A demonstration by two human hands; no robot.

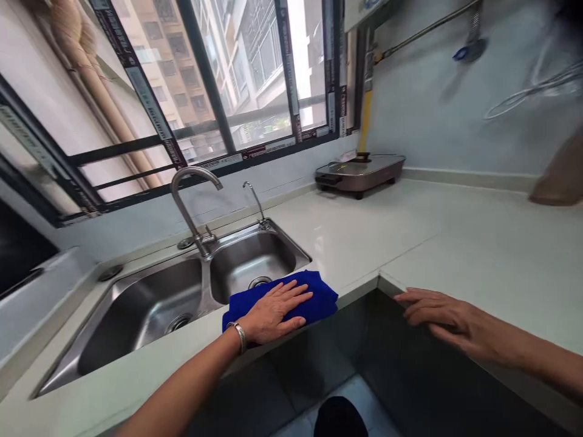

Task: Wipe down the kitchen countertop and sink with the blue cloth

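A blue cloth (319,297) lies folded on the front rim of the counter, beside the right basin of the steel sink (207,288). My left hand (277,311), with a silver bracelet at the wrist, rests flat on top of the cloth, fingers spread. Over the edge of the right-hand counter (478,261) is my right hand (449,321), its fingers stretched out and nothing in them. Part of that hand's underside is hidden.
A large curved faucet (194,206) and a thin small tap (255,203) rise behind the sink. An electric pan with a lid (359,173) stands in the back corner. A brown object (562,176) is at the right wall.
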